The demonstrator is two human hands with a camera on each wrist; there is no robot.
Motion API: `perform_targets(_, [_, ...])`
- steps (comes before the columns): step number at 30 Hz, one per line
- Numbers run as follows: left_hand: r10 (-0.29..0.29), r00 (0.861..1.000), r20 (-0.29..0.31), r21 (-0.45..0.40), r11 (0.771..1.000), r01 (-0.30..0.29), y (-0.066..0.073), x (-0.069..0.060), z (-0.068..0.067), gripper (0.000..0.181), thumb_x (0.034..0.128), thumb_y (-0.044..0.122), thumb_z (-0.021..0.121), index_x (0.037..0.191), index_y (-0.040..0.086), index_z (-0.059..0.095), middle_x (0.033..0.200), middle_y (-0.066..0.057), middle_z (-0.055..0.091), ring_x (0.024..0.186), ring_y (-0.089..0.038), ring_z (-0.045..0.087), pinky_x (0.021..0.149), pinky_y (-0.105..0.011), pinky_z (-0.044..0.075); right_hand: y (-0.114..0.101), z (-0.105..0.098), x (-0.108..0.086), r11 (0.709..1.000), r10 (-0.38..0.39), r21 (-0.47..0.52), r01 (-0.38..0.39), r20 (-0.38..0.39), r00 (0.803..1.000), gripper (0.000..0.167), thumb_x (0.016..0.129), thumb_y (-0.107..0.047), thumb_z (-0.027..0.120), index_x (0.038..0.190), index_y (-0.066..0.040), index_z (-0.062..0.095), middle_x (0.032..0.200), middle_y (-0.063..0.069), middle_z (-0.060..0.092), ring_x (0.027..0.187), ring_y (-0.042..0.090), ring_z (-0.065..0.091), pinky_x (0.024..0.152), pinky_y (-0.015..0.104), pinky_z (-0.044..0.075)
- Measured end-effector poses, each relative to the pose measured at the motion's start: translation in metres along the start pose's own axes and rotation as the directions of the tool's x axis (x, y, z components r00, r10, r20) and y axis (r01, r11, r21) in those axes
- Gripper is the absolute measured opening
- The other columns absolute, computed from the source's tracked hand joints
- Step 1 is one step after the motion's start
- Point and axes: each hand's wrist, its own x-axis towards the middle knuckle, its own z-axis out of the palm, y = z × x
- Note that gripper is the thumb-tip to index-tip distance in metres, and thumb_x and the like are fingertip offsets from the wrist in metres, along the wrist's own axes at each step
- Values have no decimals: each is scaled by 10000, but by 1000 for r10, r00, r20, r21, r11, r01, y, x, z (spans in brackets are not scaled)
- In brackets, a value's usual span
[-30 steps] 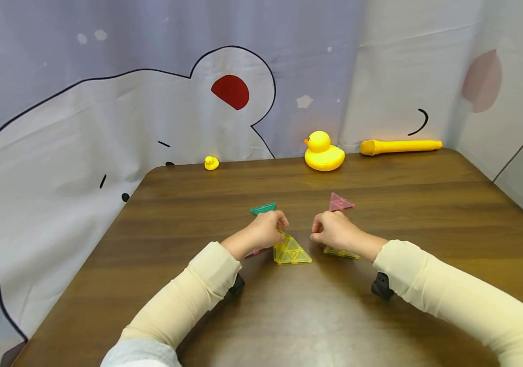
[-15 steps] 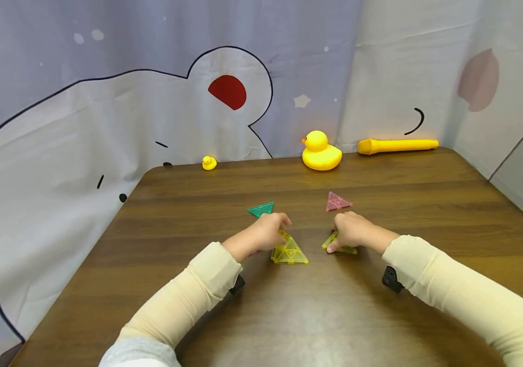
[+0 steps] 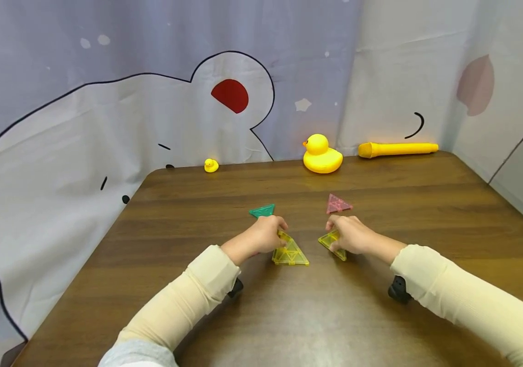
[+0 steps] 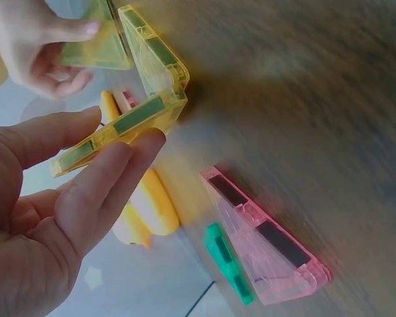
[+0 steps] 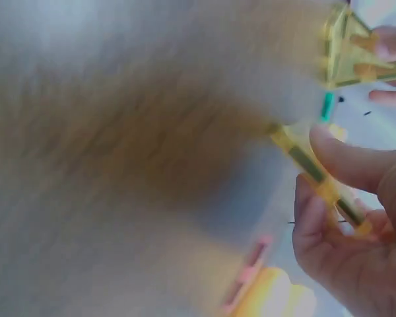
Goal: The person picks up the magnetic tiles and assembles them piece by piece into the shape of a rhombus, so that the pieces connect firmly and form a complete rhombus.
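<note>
Near the table's middle my left hand [image 3: 263, 235] pinches one of two joined yellow triangular magnetic tiles [image 3: 291, 256], between thumb and fingers. In the left wrist view these tiles meet at an edge, standing at an angle to each other. My right hand [image 3: 352, 235] holds another yellow triangular magnetic tile [image 5: 308, 166] by thumb and fingers, tilted, to the right of the joined pair with a gap between. Beyond the left hand lies a green triangular tile [image 3: 263, 210]. A pink tile [image 4: 267, 247] near that hand shows in the left wrist view; the head view hides it.
Another pink triangular tile [image 3: 337, 204] lies behind the right hand. Along the back edge of the wooden table [image 3: 188, 204] are a small yellow duck [image 3: 211, 165], a larger yellow duck [image 3: 323, 155] and a yellow toy microphone [image 3: 398, 149]. A printed curtain [image 3: 151, 117] hangs behind.
My right hand has reached the single yellow magnetic tile, gripped it and turned it into a tilt. The left hand stays almost in place on the joined tiles.
</note>
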Motion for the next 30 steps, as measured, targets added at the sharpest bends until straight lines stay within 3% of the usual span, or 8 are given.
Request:
perform_targets(5, [4, 1000, -8, -8, 1000, -5, -2, -1, -1, 336, 772, 128, 664, 1078, 23, 574, 955, -96, 600, 795, -150, 551, 647, -254, 452, -32, -1, -3, 990, -87, 112, 86, -1, 996, 290, 607, -148, 789, 811, -67, 599, 723, -15, 581, 594, 111, 459, 552, 268, 404])
perform_targets(9, [-7, 1000, -10, -30, 1000, 6, -4, -2, -2, 313, 781, 113, 649, 1072, 22, 577, 933, -105, 604, 708, -139, 555, 582, -241, 451, -64, 12, 6, 976, -212, 63, 210, 27, 977, 216, 622, -167, 780, 659, -124, 572, 570, -90, 487, 516, 53, 408, 478, 206, 358])
perform_targets(12, [5, 1000, -7, -41, 999, -5, -4, -2, -3, 289, 785, 91, 634, 1059, 18, 579, 895, -102, 610, 605, -121, 537, 528, -226, 438, -75, 23, 14, 970, -244, -2, 244, 27, 969, 232, 638, -167, 770, 630, -117, 543, 544, -83, 433, 497, 58, 370, 464, 202, 323])
perform_targets(18, [40, 999, -13, -49, 998, -41, -3, 2, -1, 209, 774, 100, 648, 969, 31, 615, 812, -55, 614, 547, -103, 515, 498, -212, 425, -72, 32, 23, 977, -210, -43, 209, -29, 977, 196, 640, -180, 768, 681, -86, 601, 560, -66, 465, 503, 78, 398, 458, 211, 330])
perform_targets(24, [47, 999, -18, -27, 999, -47, -6, 0, -1, 212, 769, 120, 664, 962, 43, 623, 849, -57, 620, 637, -101, 555, 545, -212, 447, -68, 27, 21, 985, -166, -36, 166, -3, 986, 279, 633, -246, 774, 617, -102, 536, 537, -60, 453, 505, 82, 397, 462, 210, 332])
perform_targets(30, [40, 999, -4, -24, 999, -40, -5, -3, -5, 248, 763, 114, 666, 998, 53, 616, 904, -70, 617, 750, -139, 573, 606, -237, 460, -63, 18, 18, 991, -134, -1, 134, 8, 991, 272, 621, -253, 782, 710, -72, 600, 650, -37, 562, 609, 87, 498, 551, 226, 417])
